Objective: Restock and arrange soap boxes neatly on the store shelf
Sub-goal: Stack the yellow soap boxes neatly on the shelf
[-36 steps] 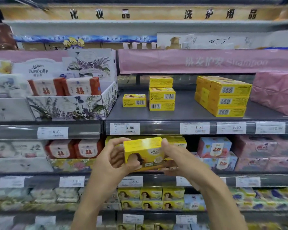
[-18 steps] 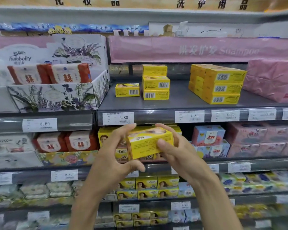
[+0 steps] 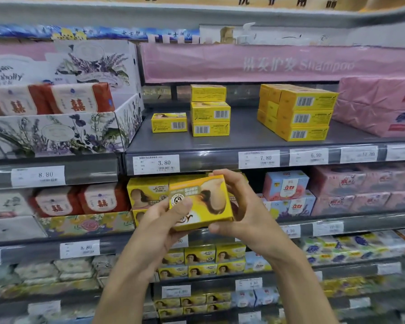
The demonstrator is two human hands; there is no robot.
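Both hands hold one yellow soap box (image 3: 205, 199) in front of the second shelf, its printed face turned toward me. My left hand (image 3: 164, 223) grips its lower left corner, thumb on the face. My right hand (image 3: 241, 206) curls round its right end. On the grey upper shelf (image 3: 243, 141) lies a single yellow box (image 3: 169, 122), beside a stack of three yellow boxes (image 3: 210, 111). Farther right stands a larger block of yellow boxes (image 3: 297, 112). More yellow boxes (image 3: 147, 192) sit behind the held one.
A floral display carton (image 3: 63, 134) with red-and-white soap packs fills the upper left. Pink wrapped packs (image 3: 381, 104) sit at the upper right, blue and pink boxes (image 3: 287, 192) on the second shelf. Price tags line the shelf edges. Lower shelves hold more soap.
The box has been turned in my hands so its printed face now shows toward me. The view has tilted down slightly, and the hands stay in front of the second shelf.
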